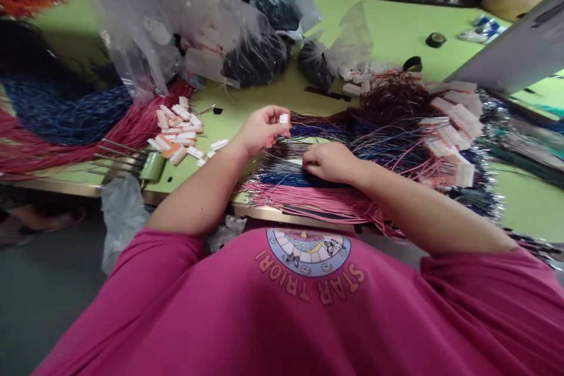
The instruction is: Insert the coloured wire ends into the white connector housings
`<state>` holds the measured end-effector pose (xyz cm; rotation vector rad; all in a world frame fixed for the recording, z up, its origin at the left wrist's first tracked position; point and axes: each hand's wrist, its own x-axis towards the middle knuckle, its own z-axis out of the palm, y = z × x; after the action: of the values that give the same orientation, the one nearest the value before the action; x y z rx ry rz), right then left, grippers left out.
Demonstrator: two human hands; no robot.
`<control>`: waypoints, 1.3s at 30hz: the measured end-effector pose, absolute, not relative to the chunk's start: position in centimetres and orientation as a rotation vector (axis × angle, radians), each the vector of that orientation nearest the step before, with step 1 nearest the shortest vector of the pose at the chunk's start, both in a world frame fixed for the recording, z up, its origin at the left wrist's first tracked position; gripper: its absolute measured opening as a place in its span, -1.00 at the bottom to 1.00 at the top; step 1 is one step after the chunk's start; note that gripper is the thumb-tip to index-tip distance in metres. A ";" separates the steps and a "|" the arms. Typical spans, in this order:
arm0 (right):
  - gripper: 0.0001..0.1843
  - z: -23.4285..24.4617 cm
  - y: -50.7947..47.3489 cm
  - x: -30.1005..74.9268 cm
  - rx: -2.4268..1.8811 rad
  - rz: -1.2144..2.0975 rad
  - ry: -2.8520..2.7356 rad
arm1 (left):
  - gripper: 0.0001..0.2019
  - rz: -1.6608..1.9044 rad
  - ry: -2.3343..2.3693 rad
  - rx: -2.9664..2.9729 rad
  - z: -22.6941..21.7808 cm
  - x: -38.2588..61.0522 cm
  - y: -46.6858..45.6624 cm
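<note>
While in left hand [259,130], connector [284,119] aloft.

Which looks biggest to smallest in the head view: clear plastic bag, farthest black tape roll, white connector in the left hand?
1. clear plastic bag
2. farthest black tape roll
3. white connector in the left hand
Last two look close; the tape is farther off, so unsure.

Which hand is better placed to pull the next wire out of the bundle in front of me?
Probably the right hand: it rests fingers-down on the wires, while the left hand is raised above them, pinching a small white connector.
</note>
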<state>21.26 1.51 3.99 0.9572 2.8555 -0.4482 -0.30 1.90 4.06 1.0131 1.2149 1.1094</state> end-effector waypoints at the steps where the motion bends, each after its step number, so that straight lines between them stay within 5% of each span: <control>1: -0.73 4.2 1.6 21.3 0.985 -0.480 2.861 | -0.72 1.105 1.222 1.012 4.1 -0.4 1.9; 8: -0.90 3.5 2.5 21.0 1.195 -0.955 2.803 | -0.69 1.075 1.205 1.041 3.6 -0.8 2.2; 16: -0.69 5.8 1.2 21.8 0.818 -1.625 2.880 | -0.52 0.998 1.066 0.969 3.4 -0.9 1.9; 21: -0.78 7.3 -0.7 20.8 0.572 -1.496 3.052 | -0.39 0.976 0.953 0.943 3.4 0.0 0.7; 28: -0.68 4.5 1.4 22.0 1.433 -0.838 3.209 | -0.40 0.941 0.883 0.944 3.0 0.2 0.4; 39: -0.62 5.1 1.4 21.5 1.466 -0.539 2.930 | -0.42 0.973 0.957 1.019 2.9 0.6 0.3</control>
<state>21.47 1.41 5.08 1.4656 2.9302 -0.5393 0.60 0.26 2.88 1.0194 0.9571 0.9728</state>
